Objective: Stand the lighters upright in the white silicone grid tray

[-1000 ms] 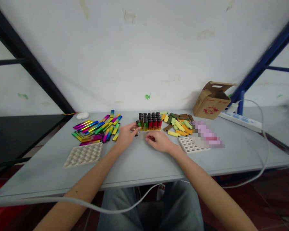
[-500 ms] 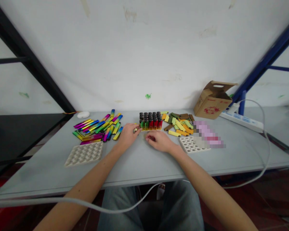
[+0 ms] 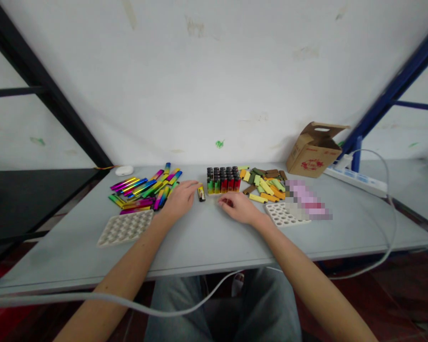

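In the head view, a block of lighters [image 3: 224,181] with black tops and green and red bodies stands upright in rows in the middle of the table. One lighter [image 3: 201,193], yellowish with a dark end, lies apart just left of it. My left hand [image 3: 180,199] is beside this lighter, fingers stretched toward it and holding nothing that I can see. Close in front of the block rests my right hand [image 3: 238,208], its fingers curled in; what they hold, if anything, is hidden. Shiny rainbow-coloured lighters [image 3: 142,187] are heaped left of my left hand.
Yellow, green, orange and brown lighters [image 3: 267,184] lie piled on the right. White trays with holes sit at left [image 3: 125,229] and right [image 3: 283,214]. Beyond are a cardboard box [image 3: 312,156], a power strip [image 3: 356,180] and a white cable [image 3: 394,213]. A pixelated pink item [image 3: 306,197] overlaps the right tray.
My left hand has drawn back to the left and let go of the single lighter, which now lies on the table. My right hand has barely moved.
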A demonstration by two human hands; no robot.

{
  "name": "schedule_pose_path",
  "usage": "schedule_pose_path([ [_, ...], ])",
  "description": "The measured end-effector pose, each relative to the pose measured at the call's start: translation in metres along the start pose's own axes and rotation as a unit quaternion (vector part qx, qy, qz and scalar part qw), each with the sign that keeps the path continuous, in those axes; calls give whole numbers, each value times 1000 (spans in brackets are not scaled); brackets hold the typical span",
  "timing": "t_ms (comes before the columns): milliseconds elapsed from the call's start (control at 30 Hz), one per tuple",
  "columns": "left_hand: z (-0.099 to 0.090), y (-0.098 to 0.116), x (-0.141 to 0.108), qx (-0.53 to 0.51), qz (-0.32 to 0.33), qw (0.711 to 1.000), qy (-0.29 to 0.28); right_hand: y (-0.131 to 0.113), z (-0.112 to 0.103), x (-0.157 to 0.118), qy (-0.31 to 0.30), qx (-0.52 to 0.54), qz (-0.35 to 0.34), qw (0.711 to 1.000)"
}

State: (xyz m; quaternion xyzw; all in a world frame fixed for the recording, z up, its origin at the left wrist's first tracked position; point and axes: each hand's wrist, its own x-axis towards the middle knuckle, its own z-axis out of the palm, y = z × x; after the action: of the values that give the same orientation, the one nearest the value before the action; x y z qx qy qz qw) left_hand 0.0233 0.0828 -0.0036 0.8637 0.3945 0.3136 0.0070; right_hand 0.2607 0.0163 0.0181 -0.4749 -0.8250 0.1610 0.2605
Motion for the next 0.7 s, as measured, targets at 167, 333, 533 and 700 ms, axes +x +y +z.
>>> schedule_pose_path([
  [167,1,-2,-2,7,25,998,-56,7,3,2,62,-12,23,998],
  [333,-7,-3,-3,6,19,994,-104,12,3,2,85,-19,41,995],
  [533,-17,-2,-2,-50,35,990,-130,10,1,1,69,-19,51,996],
  [700,-17,0,-3,-54,33,988,-141,10,2,1,65,-16,41,997],
])
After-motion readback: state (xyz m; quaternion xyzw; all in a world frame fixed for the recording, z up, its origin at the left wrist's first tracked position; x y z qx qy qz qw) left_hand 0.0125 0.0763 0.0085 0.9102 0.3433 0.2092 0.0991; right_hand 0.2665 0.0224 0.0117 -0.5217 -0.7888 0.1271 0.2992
